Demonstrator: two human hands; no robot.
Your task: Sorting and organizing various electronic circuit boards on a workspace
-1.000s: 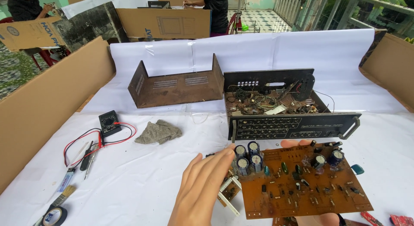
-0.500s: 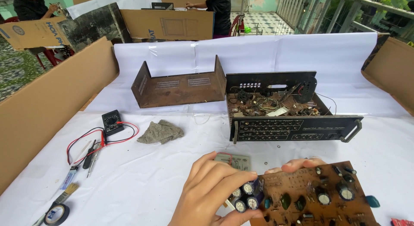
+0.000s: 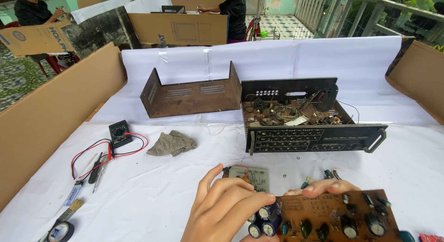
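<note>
Left hand (image 3: pixel 226 209), lower centre of frame: fingers curled together on the cluster of dark cylindrical capacitors (image 3: pixel 263 219) at the left end of the brown rectangular circuit board (image 3: pixel 333 216). Right hand (image 3: pixel 321 187), just above the board's upper edge: fingers lay closed along that edge, steadying it over the white-covered desk (image 3: pixel 185 186).

Done, as judged: rusty brown metal cover (image 3: pixel 192 91) stood off, upper centre; black amplifier chassis (image 3: pixel 300 119) lay open, wiring exposed; board was out of it. A small pale circuit board (image 3: pixel 249 175) lay loose beside the left hand.

Untouched, left of frame: black multimeter with red leads (image 3: pixel 119 133), grey rag (image 3: pixel 172 144), screwdrivers (image 3: pixel 95 170).
</note>
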